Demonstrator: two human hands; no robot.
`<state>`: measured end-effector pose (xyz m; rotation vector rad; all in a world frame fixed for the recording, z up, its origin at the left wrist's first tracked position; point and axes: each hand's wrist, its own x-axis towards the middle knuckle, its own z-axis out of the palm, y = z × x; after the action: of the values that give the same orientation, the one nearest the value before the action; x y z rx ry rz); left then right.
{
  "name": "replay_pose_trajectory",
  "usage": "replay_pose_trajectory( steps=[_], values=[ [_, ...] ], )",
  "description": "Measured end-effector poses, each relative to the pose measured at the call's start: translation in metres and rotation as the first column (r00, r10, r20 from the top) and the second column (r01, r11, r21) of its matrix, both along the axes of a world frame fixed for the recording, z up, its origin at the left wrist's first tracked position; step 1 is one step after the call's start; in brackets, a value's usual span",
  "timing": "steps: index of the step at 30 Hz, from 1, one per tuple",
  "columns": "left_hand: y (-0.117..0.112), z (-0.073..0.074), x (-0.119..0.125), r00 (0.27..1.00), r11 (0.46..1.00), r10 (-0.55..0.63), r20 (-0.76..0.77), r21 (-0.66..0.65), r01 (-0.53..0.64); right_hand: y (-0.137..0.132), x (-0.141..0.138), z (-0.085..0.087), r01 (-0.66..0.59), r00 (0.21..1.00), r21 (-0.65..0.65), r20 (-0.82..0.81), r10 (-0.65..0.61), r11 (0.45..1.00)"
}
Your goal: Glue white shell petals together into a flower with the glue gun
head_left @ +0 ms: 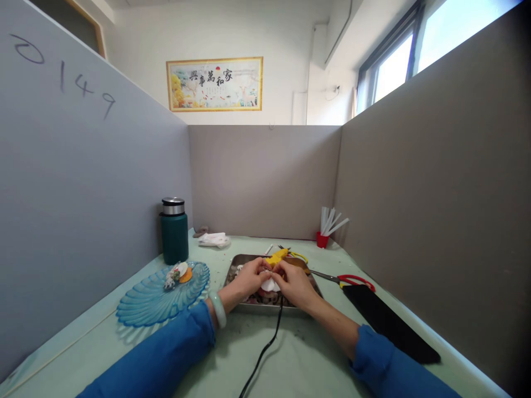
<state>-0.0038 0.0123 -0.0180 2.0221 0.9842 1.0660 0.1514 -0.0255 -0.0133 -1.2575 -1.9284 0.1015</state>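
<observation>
Both my hands meet over a metal tray [243,260] of small shells and bits. My left hand [248,279] and my right hand [295,283] pinch the same small white shell-like piece [270,285] between their fingertips, fingers closed on it. A yellow glue gun [277,256] lies across the tray's far edge, just beyond my fingers. Its black cord [265,345] runs toward me between my blue sleeves. A pale bangle sits on my left wrist.
A blue shell-shaped glass dish [153,301] with small decorated pieces stands at the left, and a dark green flask [174,231] behind it. Red-handled scissors [348,279] and a black flat pad [390,323] lie right. A red cup of white sticks [322,239] stands back right. Grey partitions surround the desk.
</observation>
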Motion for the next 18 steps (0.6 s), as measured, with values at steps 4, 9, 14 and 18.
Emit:
replay_pose_trajectory(
  steps=[4, 9, 14, 18],
  values=[
    [0.0022, -0.0017, -0.0003, 1.0, 1.0, -0.017, 0.006, -0.009, 0.017, -0.0002, -0.0001, 0.0006, -0.01, 1.0, -0.001, 0.0, 0.01, 1.0],
    [0.0059, -0.0044, -0.0007, 1.0, 0.999, -0.029, 0.004, -0.019, 0.029, 0.0011, -0.0007, -0.0005, -0.008, 1.0, -0.015, 0.006, 0.008, 1.0],
    [0.0081, -0.0065, -0.0009, 0.999, 0.999, -0.053, 0.009, -0.007, 0.053, 0.0024, -0.0001, -0.0018, 0.009, 1.0, -0.005, 0.022, -0.009, 1.0],
    [0.0087, -0.0075, -0.0007, 0.998, 0.998, -0.061, 0.007, -0.029, 0.061, 0.003, 0.0004, -0.0018, 0.005, 1.0, 0.001, 0.025, -0.005, 1.0]
  ],
)
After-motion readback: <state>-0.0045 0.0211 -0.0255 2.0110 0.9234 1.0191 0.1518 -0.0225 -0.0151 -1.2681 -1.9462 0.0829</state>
